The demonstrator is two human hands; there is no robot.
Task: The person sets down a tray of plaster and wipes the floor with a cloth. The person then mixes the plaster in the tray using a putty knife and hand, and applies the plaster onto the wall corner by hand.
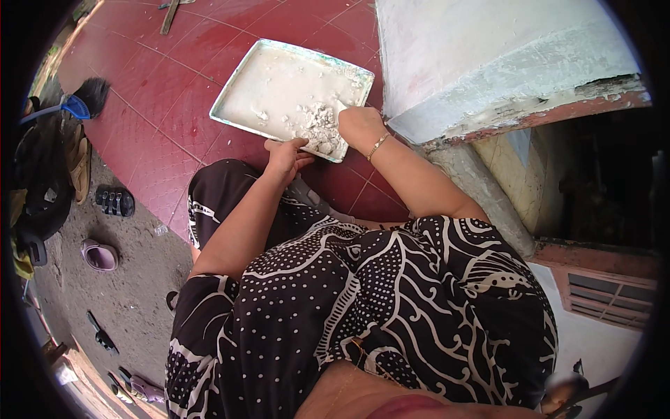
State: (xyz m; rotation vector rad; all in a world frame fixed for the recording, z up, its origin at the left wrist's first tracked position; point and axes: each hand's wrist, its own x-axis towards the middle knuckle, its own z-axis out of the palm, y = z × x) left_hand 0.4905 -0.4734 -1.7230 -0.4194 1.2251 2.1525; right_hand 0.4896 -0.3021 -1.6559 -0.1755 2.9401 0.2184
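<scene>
A shallow white rectangular tray [234,78] with a green-stained rim rests in front of me on red tiles. A pale, whitish paste coats its bottom, smooth over most of it. Crumbly lumps of the paste [319,124] are heaped in the near right corner. My left hand [285,158] grips the near rim, thumb on top and fingers beneath. Over the tray's right side, my right hand [361,128] is closed in a fist beside the lumps. A small pale piece sticks out of that fist, mostly hidden, and I cannot make out what it is.
Red tiled floor [157,91] surrounds the tray. A white wall corner with peeling plaster [488,115] stands close on the right. At left are a blue broom [75,106], a black sandal [114,201] and a mauve clog [100,255]. A wooden stick [169,17] lies at the far edge.
</scene>
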